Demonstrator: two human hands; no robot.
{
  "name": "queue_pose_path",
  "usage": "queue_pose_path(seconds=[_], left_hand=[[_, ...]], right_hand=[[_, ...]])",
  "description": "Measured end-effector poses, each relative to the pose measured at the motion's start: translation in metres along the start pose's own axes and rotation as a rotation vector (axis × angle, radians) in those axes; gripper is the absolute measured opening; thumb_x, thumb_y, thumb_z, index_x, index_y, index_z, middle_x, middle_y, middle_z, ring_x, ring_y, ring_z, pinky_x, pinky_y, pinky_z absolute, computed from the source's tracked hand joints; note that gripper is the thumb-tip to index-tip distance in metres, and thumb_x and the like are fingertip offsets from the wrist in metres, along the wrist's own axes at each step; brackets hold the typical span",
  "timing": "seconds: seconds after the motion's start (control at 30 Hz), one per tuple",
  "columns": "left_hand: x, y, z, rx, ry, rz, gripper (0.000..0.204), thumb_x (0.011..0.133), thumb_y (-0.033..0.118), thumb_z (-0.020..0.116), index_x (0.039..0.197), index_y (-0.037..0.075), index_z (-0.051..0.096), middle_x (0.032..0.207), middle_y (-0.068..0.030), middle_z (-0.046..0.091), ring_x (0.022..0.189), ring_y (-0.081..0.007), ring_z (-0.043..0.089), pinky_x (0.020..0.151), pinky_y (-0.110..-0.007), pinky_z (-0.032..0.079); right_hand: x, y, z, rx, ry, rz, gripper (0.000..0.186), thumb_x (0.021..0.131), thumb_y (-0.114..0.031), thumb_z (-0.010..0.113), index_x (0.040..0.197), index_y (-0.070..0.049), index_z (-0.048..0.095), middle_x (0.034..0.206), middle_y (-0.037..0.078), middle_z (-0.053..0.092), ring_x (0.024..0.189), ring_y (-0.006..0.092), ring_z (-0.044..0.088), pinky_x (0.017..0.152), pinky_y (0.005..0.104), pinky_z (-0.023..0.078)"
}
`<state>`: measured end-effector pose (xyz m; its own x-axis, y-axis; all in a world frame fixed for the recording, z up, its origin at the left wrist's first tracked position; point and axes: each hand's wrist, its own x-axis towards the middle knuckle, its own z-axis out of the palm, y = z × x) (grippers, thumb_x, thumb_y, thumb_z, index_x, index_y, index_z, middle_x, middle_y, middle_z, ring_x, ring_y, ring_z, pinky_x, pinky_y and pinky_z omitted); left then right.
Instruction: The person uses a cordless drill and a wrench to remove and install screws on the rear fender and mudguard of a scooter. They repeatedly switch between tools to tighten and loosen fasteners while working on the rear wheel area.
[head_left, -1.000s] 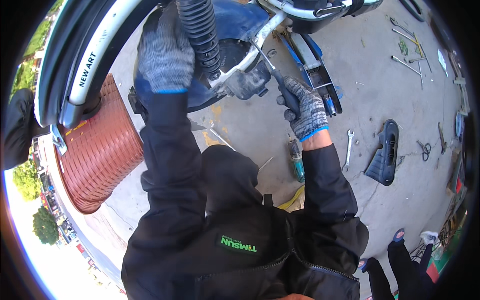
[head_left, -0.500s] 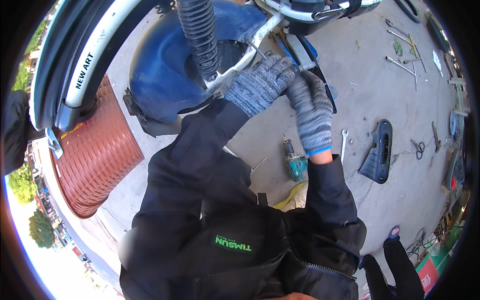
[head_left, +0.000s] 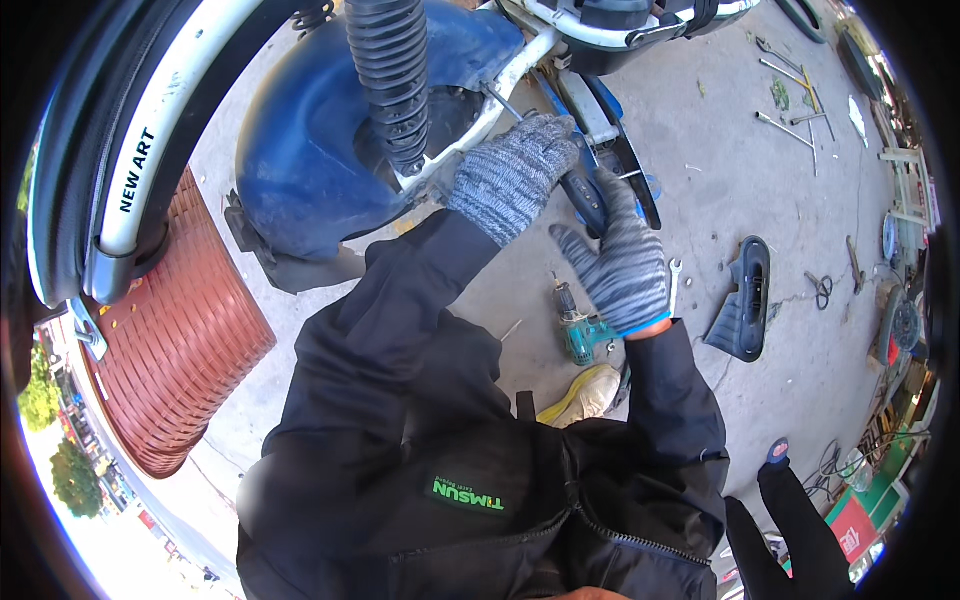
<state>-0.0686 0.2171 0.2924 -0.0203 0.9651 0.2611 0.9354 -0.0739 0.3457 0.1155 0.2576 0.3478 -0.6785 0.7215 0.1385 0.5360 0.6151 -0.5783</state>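
My left hand (head_left: 515,175), in a grey knitted glove, is closed beside the white frame arm (head_left: 522,62) of a two-wheeler. A thin metal rod (head_left: 503,103) runs from the frame to its fingers, whose grip is hidden. My right hand (head_left: 625,265), in a matching glove, is open, its thumb apart from the fingers. Its fingertips lie close to a dark, elongated part (head_left: 585,200) between the hands; whether they touch it I cannot tell. To the left are a blue fender (head_left: 300,150) and a black ribbed boot (head_left: 387,80).
Below my right hand lies a teal power drill (head_left: 577,335), with a wrench (head_left: 676,280) to its right. A black plastic cover (head_left: 742,300), scissors (head_left: 820,290) and several long-handled tools (head_left: 790,130) rest on the concrete. A red-brown woven basket (head_left: 185,340) stands left.
My right hand has drawn back toward me and opened its thumb, exposing the dark part. My left hand stays by the frame arm. The view has shifted slightly.
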Motion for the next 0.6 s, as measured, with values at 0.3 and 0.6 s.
queue_pose_path(seconds=[0.3,0.6], left_hand=[[0.005,0.008,-0.016,-0.064,-0.064,-0.059,0.043,0.085,0.010,0.064,0.128,0.014,0.063,0.149,-0.0108,0.047,0.138,-0.0275,0.044,0.115,-0.040,0.037],[0.001,0.003,-0.006,-0.004,-0.045,-0.052,0.039,0.088,0.011,0.060,0.128,0.013,0.063,0.148,-0.0105,0.048,0.139,-0.0270,0.043,0.116,-0.040,0.036]], right_hand=[[0.006,0.006,-0.007,0.950,-0.346,0.584,0.044,0.092,-0.035,0.071,0.117,0.000,0.063,0.075,0.001,0.061,0.059,0.0139,0.056,0.054,0.0301,0.050],[0.018,0.034,0.003,0.981,-0.465,0.523,0.043,0.092,-0.038,0.070,0.115,-0.002,0.063,0.070,0.005,0.064,0.056,0.0199,0.061,0.051,0.0346,0.050]])
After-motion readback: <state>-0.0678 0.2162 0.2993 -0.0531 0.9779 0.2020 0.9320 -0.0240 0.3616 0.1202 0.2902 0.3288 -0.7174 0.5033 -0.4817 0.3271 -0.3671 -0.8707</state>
